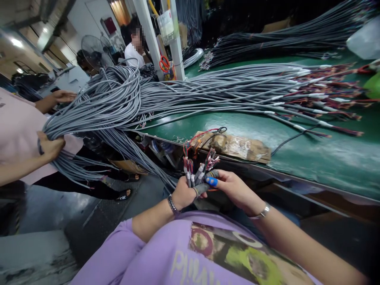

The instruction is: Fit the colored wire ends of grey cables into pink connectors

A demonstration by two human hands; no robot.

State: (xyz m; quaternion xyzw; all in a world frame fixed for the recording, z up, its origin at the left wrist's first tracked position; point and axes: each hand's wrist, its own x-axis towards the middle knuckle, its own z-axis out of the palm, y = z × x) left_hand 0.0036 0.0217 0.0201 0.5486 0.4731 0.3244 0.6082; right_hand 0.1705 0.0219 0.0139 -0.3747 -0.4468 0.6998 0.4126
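In front of my purple shirt, my left hand is wrapped round a bundle of grey cables. Their upright ends carry white tape bands and fan out into thin coloured wires. The cables trail down to the left from my fist. My right hand, with blue tape on the thumb and a grey covering on a finger, pinches at the right side of these cable ends. Just beyond my hands, a tape-wrapped cardboard-like block lies on the table edge with red and black wires on it.
Many grey cables stretch across the green table, stripped ends to the right. At left, a co-worker's hands hold a large cable loop. Black cables lie behind. A white post stands at the table. Another person sits farther back.
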